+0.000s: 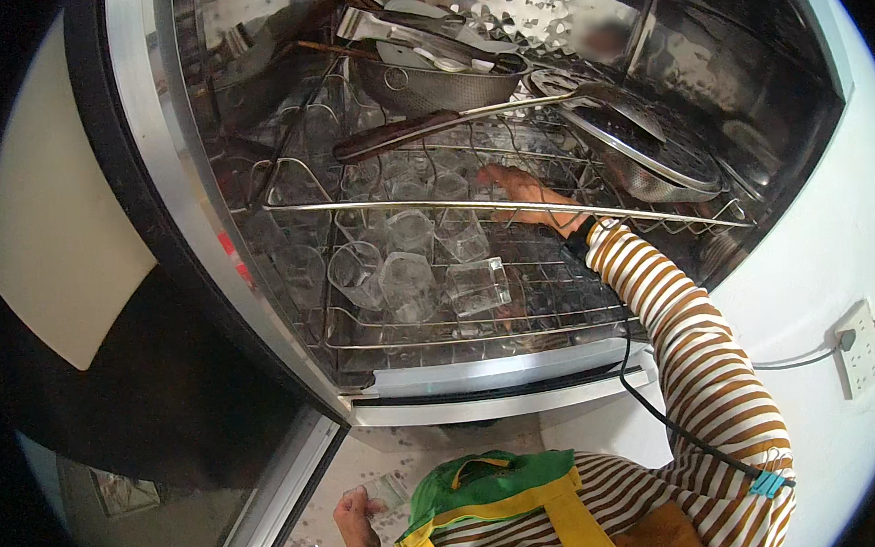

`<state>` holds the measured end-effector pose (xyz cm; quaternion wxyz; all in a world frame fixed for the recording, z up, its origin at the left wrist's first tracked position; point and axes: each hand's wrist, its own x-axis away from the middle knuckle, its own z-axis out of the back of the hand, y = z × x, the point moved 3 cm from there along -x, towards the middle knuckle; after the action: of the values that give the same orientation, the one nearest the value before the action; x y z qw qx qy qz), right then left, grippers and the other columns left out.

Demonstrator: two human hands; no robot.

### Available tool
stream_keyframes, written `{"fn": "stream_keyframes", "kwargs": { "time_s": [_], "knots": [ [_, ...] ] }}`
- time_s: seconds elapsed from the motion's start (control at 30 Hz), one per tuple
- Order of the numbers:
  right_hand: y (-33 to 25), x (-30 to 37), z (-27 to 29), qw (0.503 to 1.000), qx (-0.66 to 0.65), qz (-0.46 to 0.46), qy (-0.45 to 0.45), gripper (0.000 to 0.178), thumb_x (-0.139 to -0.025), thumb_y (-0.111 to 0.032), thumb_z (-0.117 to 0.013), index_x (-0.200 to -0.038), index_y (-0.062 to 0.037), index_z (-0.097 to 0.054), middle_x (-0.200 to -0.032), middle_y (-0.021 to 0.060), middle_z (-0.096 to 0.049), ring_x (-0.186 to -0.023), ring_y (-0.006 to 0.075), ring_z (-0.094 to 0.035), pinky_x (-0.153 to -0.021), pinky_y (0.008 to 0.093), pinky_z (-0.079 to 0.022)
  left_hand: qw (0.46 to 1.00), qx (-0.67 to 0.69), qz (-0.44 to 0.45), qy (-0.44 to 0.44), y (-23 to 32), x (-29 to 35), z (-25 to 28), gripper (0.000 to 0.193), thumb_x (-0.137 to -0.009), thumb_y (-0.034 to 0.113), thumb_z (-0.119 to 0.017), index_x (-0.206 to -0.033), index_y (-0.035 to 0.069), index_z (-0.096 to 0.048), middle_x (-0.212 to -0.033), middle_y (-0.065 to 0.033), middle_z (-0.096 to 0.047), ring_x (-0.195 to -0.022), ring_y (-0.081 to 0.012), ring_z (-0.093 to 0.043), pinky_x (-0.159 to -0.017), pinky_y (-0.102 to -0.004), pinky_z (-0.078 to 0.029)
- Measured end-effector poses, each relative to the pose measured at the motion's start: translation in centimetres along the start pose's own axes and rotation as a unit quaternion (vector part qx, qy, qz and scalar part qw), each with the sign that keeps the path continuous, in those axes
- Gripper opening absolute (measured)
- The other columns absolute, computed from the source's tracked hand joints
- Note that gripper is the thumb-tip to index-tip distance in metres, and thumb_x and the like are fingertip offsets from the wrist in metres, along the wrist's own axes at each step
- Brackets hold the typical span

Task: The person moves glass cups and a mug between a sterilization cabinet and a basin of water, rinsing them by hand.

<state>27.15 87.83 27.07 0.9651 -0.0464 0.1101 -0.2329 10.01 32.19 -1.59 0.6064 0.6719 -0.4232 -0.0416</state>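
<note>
While the left hand (357,521) pinches a clear glass (391,490) outside the cabinet (484,373), the right hand (531,193), too obscured to tell its grip, reaches beneath the upper wire rack (393,205) beside clustered glasses (408,283), which careless sideways withdrawal could topple.

Light falls bright on the smooth white wall (807,261) at my right; glare speckles the shiny silver metal cabinet back (532,15); around my view, edges bend into a black fisheye rim.
</note>
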Motion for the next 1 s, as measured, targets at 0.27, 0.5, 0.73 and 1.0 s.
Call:
{"fn": "stream_keyframes", "kwargs": {
  "time_s": [0.27, 0.5, 0.73, 1.0],
  "knots": [
    [-1.3, 0.6, 0.5, 1.0, 0.013, 0.018, 0.013, 0.079, -0.071, -0.018, -0.081, -0.139, -0.0018, -0.042, -0.137, 0.019, -0.051, -0.125, 0.0365, -0.05, -0.106, 0.044, -0.041, 0.999, -0.033, 0.007, 0.019, -0.4, 1.5, -0.1, 0.03, -0.092, 0.03, -0.062, -0.08, 0.003, -0.061, -0.064, -0.0062, -0.06, -0.057, -0.016, -0.059, -0.058, -0.0284, -0.044],
    [-2.0, 1.3, 1.6, 0.999, 0.034, 0.022, 0.03, 0.088, -0.07, -0.016, -0.08, -0.145, -0.0019, -0.035, -0.143, 0.0232, -0.045, -0.129, 0.0397, -0.046, -0.11, 0.0466, -0.036, 0.999, -0.015, 0.009, 0.03, -1.4, 2.1, 0.3, 0.023, -0.091, 0.021, -0.064, -0.086, -0.001, -0.063, -0.068, -0.0115, -0.066, -0.058, -0.0188, -0.061, -0.06, -0.0306, -0.05],
    [-1.1, 1.0, 0.7, 0.979, -0.187, 0.025, 0.077, 0.083, -0.076, -0.007, -0.078, -0.146, -0.0014, -0.032, -0.151, 0.0177, -0.037, -0.132, 0.0336, -0.044, -0.109, 0.0414, -0.039, 0.999, 0.004, 0.011, 0.043, -1.6, 3.2, -0.2, 0.021, -0.091, 0.021, -0.063, -0.085, 0.001, -0.064, -0.066, -0.0102, -0.066, -0.057, -0.0176, -0.061, -0.059, -0.0302, -0.049],
    [2.8, 0.4, -0.1, 0.925, -0.351, -0.07, 0.129, 0.078, -0.075, -0.018, -0.083, -0.139, -0.0023, -0.041, -0.133, 0.0159, -0.053, -0.124, 0.0274, -0.05, -0.101, 0.0387, -0.044, 0.997, -0.012, 0.041, 0.058, -1.7, 3.6, -0.5, 0.02, -0.09, 0.02, -0.064, -0.087, 0.001, -0.064, -0.067, -0.0103, -0.066, -0.056, -0.018, -0.06, -0.06, -0.0301, -0.049]
  ]
}}
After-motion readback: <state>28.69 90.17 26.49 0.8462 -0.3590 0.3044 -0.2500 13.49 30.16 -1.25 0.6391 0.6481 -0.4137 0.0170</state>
